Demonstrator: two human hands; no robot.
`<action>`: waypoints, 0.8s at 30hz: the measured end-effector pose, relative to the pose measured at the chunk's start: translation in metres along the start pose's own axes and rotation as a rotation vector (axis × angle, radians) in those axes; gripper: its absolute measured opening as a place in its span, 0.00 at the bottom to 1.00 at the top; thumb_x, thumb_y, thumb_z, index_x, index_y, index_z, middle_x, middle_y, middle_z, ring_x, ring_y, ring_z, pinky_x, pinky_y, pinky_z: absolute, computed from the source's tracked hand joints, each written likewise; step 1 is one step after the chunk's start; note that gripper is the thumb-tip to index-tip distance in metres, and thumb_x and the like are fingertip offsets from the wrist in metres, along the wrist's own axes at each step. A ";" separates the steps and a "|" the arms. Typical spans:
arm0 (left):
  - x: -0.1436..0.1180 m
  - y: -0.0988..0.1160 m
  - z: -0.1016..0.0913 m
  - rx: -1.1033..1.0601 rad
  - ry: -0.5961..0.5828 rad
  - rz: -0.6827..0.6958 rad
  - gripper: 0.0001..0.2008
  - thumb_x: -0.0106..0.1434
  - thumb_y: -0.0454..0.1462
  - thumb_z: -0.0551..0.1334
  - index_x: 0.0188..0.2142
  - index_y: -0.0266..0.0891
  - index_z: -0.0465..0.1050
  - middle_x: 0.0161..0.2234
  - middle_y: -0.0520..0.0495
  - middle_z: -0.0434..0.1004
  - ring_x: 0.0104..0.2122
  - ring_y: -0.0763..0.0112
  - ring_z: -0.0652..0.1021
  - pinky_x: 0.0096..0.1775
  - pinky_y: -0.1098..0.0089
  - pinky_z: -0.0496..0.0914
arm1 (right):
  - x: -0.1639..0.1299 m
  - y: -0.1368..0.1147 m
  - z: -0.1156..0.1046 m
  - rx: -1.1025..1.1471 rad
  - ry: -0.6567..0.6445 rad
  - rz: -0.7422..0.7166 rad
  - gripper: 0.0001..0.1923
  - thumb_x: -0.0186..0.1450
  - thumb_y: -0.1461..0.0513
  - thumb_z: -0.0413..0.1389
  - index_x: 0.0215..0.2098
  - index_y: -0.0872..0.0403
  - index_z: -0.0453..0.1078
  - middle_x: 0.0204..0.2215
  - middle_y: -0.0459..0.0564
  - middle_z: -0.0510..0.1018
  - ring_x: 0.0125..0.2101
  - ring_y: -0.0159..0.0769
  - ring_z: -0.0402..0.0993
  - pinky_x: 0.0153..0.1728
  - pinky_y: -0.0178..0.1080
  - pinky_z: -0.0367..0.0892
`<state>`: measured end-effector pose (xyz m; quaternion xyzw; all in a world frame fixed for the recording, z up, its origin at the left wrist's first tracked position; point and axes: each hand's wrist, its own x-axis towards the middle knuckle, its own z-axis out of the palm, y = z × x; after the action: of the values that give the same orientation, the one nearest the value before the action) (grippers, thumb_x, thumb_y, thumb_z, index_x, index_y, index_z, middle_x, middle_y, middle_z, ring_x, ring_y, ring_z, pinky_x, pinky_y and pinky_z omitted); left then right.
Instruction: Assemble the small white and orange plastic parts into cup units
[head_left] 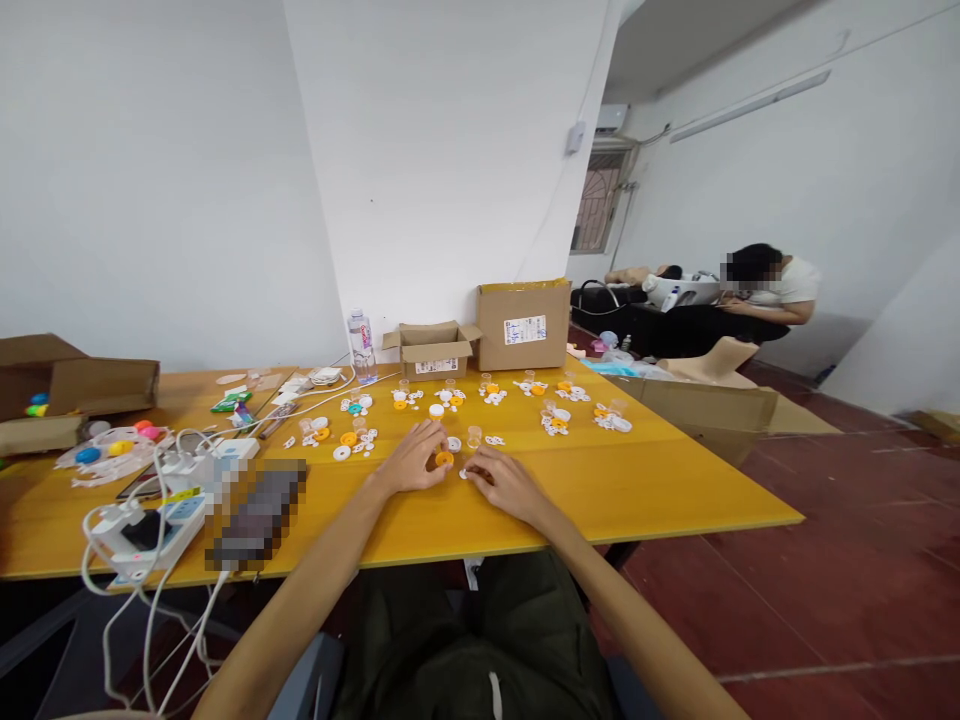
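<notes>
My left hand (412, 460) is at the middle of the table with its fingers curled, and an orange plastic ring (445, 459) sits at its thumb and fingertips. Close by on the right, my right hand (504, 482) has thumb and forefinger pinched at a small white plastic piece (463, 474), just above or on the tabletop. Beyond the hands lie a white round cap (436, 411), a white ring (454, 444), a clear plastic cup (474, 436) and small white flat parts (495, 440).
Several clusters of similar parts (556, 418) spread across the yellow table (630, 480). Cardboard boxes (525, 335) and a water bottle (361, 347) stand at the back. Power strips with cables (169, 530) and a phone (259, 515) are left. A person (780, 290) sits far right.
</notes>
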<state>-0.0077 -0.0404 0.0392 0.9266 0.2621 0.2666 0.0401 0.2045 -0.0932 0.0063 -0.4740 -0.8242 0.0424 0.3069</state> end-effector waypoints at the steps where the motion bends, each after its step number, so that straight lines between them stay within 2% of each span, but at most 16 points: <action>1: 0.000 0.001 -0.001 -0.006 0.016 -0.005 0.04 0.62 0.37 0.58 0.37 0.42 0.65 0.42 0.44 0.71 0.44 0.58 0.71 0.48 0.59 0.67 | 0.000 0.001 0.001 -0.017 0.002 -0.007 0.08 0.68 0.65 0.53 0.38 0.51 0.75 0.35 0.49 0.76 0.36 0.36 0.74 0.41 0.38 0.69; 6: 0.001 0.003 -0.004 -0.053 0.099 -0.019 0.04 0.61 0.34 0.57 0.36 0.42 0.63 0.41 0.44 0.71 0.44 0.58 0.71 0.47 0.59 0.66 | -0.001 -0.002 0.004 -0.087 -0.014 -0.052 0.12 0.72 0.61 0.49 0.41 0.48 0.76 0.38 0.50 0.76 0.40 0.37 0.74 0.42 0.39 0.69; 10: 0.001 0.004 -0.004 -0.052 0.089 -0.016 0.05 0.60 0.33 0.58 0.37 0.42 0.64 0.41 0.44 0.71 0.42 0.59 0.71 0.46 0.59 0.66 | -0.002 -0.004 0.004 -0.130 -0.016 -0.068 0.13 0.73 0.59 0.48 0.46 0.47 0.75 0.40 0.50 0.76 0.41 0.38 0.74 0.41 0.39 0.70; 15: 0.002 0.005 -0.002 -0.037 0.084 0.008 0.04 0.60 0.34 0.57 0.37 0.42 0.64 0.39 0.44 0.72 0.41 0.59 0.71 0.45 0.60 0.66 | -0.003 0.000 0.007 -0.173 0.086 -0.053 0.14 0.72 0.63 0.47 0.46 0.48 0.75 0.42 0.53 0.77 0.44 0.41 0.74 0.45 0.41 0.69; 20: 0.003 0.001 -0.002 -0.079 0.187 -0.030 0.02 0.61 0.36 0.56 0.35 0.43 0.63 0.35 0.45 0.71 0.38 0.61 0.72 0.42 0.61 0.67 | 0.002 0.002 0.006 -0.214 0.218 -0.005 0.15 0.71 0.66 0.46 0.47 0.49 0.73 0.44 0.55 0.76 0.45 0.44 0.71 0.47 0.44 0.66; 24: 0.002 -0.003 -0.003 -0.082 0.303 -0.081 0.03 0.61 0.38 0.56 0.35 0.43 0.62 0.34 0.46 0.71 0.35 0.62 0.72 0.39 0.62 0.67 | 0.010 -0.001 0.005 -0.258 0.234 -0.017 0.14 0.70 0.66 0.48 0.47 0.49 0.73 0.49 0.57 0.75 0.49 0.47 0.67 0.48 0.47 0.63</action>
<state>-0.0093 -0.0368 0.0414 0.8620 0.2913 0.4120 0.0485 0.1980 -0.0847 0.0070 -0.5041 -0.7855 -0.1216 0.3378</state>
